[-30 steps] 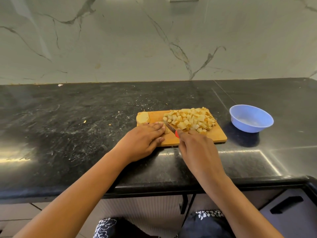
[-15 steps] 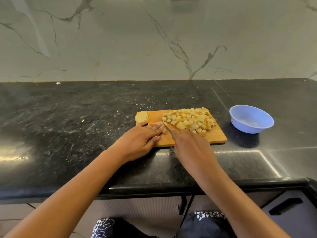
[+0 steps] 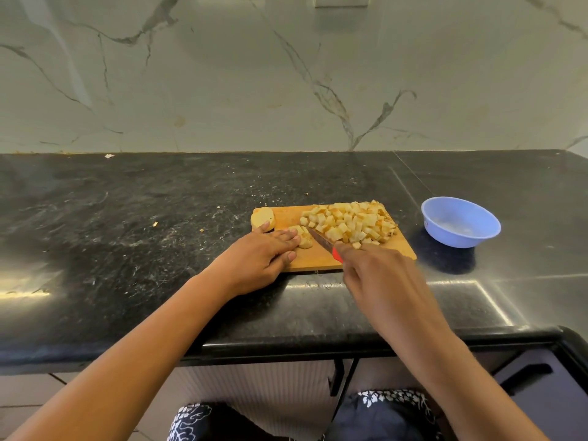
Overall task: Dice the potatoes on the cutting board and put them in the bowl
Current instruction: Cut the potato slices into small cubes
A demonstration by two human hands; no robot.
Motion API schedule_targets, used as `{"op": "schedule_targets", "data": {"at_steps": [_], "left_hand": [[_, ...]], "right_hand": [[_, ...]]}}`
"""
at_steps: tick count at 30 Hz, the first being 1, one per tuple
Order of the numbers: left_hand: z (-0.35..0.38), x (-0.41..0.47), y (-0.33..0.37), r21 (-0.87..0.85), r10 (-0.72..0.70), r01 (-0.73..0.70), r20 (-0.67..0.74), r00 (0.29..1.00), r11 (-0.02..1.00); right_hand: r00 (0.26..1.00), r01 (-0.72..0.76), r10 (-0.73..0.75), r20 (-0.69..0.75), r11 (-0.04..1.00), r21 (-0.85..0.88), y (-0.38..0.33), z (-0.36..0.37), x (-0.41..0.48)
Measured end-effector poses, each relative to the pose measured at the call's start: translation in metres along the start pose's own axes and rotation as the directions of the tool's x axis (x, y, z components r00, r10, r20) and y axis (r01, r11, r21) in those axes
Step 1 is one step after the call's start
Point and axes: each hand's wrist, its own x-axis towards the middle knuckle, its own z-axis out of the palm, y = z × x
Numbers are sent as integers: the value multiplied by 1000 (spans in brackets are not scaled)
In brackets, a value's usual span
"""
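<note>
Your left hand [image 3: 261, 253] lies flat, fingers straight, pressing the potato piece [image 3: 304, 239] at the cutting board's [image 3: 318, 262] left edge. Your right hand [image 3: 378, 275] grips the knife [image 3: 320, 240]. Diced pile [image 3: 350, 222] sits at the board's far-right corner, bowl [image 3: 460, 221] beside the board's right edge.

Pale yellow potato dice [image 3: 353, 222] on an orange-tan cutting board [image 3: 318, 261]; light blue bowl [image 3: 461, 232] at right; pale-flecked black counter [image 3: 127, 233]; far wall [image 3: 286, 74] white, grey-veined; knife handle [image 3: 337, 255] seemingly red; near clothing [image 3: 391, 407] dark, white-flowered.
</note>
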Motion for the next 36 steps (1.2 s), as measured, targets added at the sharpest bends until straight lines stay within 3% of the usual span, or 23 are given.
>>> {"op": "schedule_targets", "data": {"at_steps": [9, 17, 30, 36], "left_hand": [[-1, -2, 0, 14, -1, 1, -2, 1000, 1000], [1, -2, -1, 26, 2, -1, -31, 1000, 1000], [-4, -3, 5, 101, -27, 30, -35, 999, 994], [-4, -5, 4, 121, -29, 35, -51, 998, 992]], "right_hand": [[1000, -2, 1, -18, 1000, -19, -5, 32, 35], [997, 23, -19, 80, 998, -50, -12, 41, 56], [986, 21, -14, 165, 999, -42, -3, 8, -21], [1000, -7, 9, -23, 998, 60, -6, 4, -19]]}}
